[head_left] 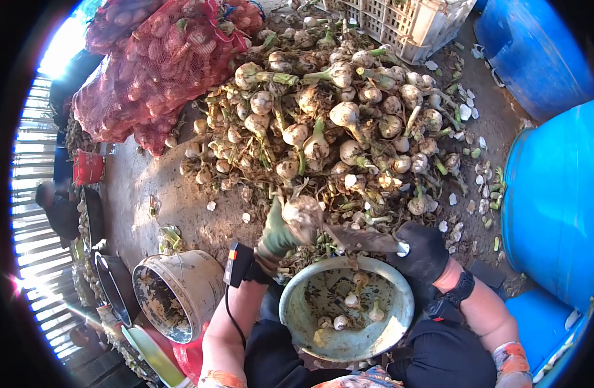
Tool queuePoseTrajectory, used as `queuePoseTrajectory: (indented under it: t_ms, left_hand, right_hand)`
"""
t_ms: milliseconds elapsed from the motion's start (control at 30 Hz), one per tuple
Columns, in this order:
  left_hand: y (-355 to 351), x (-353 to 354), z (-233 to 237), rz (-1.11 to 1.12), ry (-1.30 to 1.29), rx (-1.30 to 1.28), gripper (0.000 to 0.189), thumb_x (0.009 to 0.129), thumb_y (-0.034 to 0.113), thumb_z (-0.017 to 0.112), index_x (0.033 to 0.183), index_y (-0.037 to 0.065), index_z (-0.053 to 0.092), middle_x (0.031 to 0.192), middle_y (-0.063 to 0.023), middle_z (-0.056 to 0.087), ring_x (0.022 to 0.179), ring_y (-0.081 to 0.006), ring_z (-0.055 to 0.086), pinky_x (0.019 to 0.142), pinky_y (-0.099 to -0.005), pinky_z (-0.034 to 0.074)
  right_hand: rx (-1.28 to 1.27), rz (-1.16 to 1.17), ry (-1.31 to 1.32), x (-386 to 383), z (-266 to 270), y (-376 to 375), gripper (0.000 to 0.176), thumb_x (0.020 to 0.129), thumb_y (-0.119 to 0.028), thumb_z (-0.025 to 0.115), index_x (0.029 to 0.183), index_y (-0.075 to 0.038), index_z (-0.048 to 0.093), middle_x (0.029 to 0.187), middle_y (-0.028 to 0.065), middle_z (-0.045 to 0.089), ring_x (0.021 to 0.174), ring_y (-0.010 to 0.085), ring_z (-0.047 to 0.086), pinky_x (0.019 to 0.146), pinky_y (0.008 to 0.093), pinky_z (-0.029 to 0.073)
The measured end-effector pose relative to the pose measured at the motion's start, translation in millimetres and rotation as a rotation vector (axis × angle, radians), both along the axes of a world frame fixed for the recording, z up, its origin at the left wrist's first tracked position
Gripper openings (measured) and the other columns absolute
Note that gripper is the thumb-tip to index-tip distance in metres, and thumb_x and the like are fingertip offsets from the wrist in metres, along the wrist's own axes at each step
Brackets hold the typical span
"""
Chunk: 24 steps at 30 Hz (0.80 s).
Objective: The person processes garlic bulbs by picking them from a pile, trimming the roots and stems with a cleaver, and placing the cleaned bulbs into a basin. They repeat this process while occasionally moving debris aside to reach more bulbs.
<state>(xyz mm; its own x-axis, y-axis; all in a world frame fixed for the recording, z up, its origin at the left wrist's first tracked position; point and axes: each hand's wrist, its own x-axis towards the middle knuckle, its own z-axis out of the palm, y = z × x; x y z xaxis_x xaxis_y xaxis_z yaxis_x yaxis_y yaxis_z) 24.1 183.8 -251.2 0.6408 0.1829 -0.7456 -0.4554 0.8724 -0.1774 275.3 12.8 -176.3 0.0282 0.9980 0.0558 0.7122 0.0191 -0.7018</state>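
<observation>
Two gloved hands work above a bowl [374, 339]. The left hand [276, 238] is closed around the green stalk of a garlic bulb [303, 216], and the right hand [426, 253] grips a knife [361, 240] whose blade reaches the bulb. The bowl holds trimmed bulbs [352, 299]; an untrimmed pile [323, 123] lies beyond, and a bucket [187, 284] stands left.

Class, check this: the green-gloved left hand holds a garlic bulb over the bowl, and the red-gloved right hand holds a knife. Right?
No. The head view shows the right hand in a black glove, not red. It does hold the knife, and the green-gloved left hand holds the garlic bulb over the bowl.
</observation>
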Motion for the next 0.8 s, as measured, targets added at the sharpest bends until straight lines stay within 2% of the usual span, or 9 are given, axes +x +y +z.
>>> queuePoseTrajectory:
  t_ms: [33,100,133,167,233,300,700,767,800]
  left_hand:
    - [-7,-5,-9,-0.096,-0.136,-0.045,0.083,0.078,0.075,0.033,0.118,0.003,0.048,0.112,-0.0174,0.053,0.093,-0.03,0.054,0.079,-0.047,0.048]
    - [-24,15,32,-0.002,-0.542,-0.189,0.085,0.078,0.074,0.035,0.127,0.004,0.042,0.125,-0.0211,0.045,0.11,-0.0363,0.047,0.094,-0.0561,0.036]
    - [-28,20,33,-0.029,-0.682,-0.166,0.085,0.078,0.072,0.038,0.132,0.006,0.037,0.135,-0.0228,0.035,0.122,-0.0415,0.035,0.102,-0.0606,0.022]
    - [-36,24,37,0.079,-0.666,-0.222,0.086,0.078,0.072,0.04,0.132,0.006,0.037,0.135,-0.0236,0.035,0.123,-0.0424,0.035,0.103,-0.0595,0.022]
    - [-51,33,56,0.027,-0.642,-0.259,0.086,0.079,0.071,0.038,0.133,0.004,0.036,0.136,-0.0247,0.033,0.124,-0.0402,0.035,0.104,-0.0553,0.025]
    - [-62,32,44,-0.218,-0.584,-0.046,0.078,0.084,0.062,0.042,0.133,0.001,0.035,0.136,-0.0228,0.035,0.123,-0.0339,0.039,0.104,-0.0433,0.032]
    - [-100,8,41,-0.828,0.059,0.565,0.064,0.087,0.048,0.05,0.13,0.002,0.04,0.133,-0.0173,0.041,0.119,-0.0271,0.045,0.1,-0.0376,0.036]
    - [-95,14,40,-0.993,-0.007,1.08,0.046,0.087,0.029,0.057,0.124,0.004,0.047,0.12,-0.0112,0.054,0.106,-0.0196,0.054,0.093,-0.0323,0.042]
    - [-90,22,40,-0.994,-0.011,1.082,0.046,0.087,0.029,0.057,0.124,0.004,0.047,0.12,-0.0112,0.054,0.106,-0.0196,0.054,0.093,-0.0323,0.042]
  right_hand:
    - [-0.003,-0.004,-0.002,-2,2,2,0.019,0.062,-0.017,0.069,0.072,-0.007,0.056,0.066,0.0121,0.053,0.057,0.0309,0.056,0.049,0.0385,0.045]
    - [0.072,0.059,0.046,-7,10,6,0.024,0.057,-0.017,0.073,0.067,-0.007,0.054,0.064,0.0108,0.051,0.056,0.0312,0.054,0.049,0.038,0.043]
    - [0.059,0.067,0.007,-10,16,7,0.024,0.056,-0.017,0.073,0.069,-0.008,0.055,0.064,0.01,0.051,0.057,0.0308,0.054,0.049,0.0378,0.043]
    - [0.056,0.06,0.005,-12,16,8,0.024,0.056,-0.017,0.073,0.069,-0.008,0.055,0.064,0.01,0.051,0.057,0.0308,0.054,0.049,0.0378,0.043]
    - [0.141,0.147,-0.003,-13,18,8,0.023,0.06,-0.017,0.068,0.079,-0.009,0.058,0.068,0.0088,0.053,0.057,0.0271,0.056,0.047,0.0372,0.044]
    - [0.134,0.145,-0.017,-14,25,8,0.022,0.059,-0.016,0.068,0.077,-0.009,0.057,0.07,0.0083,0.053,0.058,0.0259,0.056,0.047,0.0362,0.044]
    - [0.092,0.137,-0.06,-14,-4,-4,0.02,0.059,-0.015,0.065,0.076,-0.01,0.057,0.07,0.0072,0.053,0.056,0.026,0.055,0.048,0.0371,0.045]
    - [0.09,0.136,-0.028,-13,-14,-4,0.019,0.061,-0.017,0.065,0.076,-0.01,0.058,0.07,0.0084,0.054,0.058,0.0273,0.057,0.05,0.0376,0.046]
    - [0.085,0.134,0.005,-12,-21,-5,0.017,0.063,-0.018,0.064,0.076,-0.01,0.058,0.069,0.0096,0.056,0.059,0.0285,0.058,0.051,0.0382,0.046]
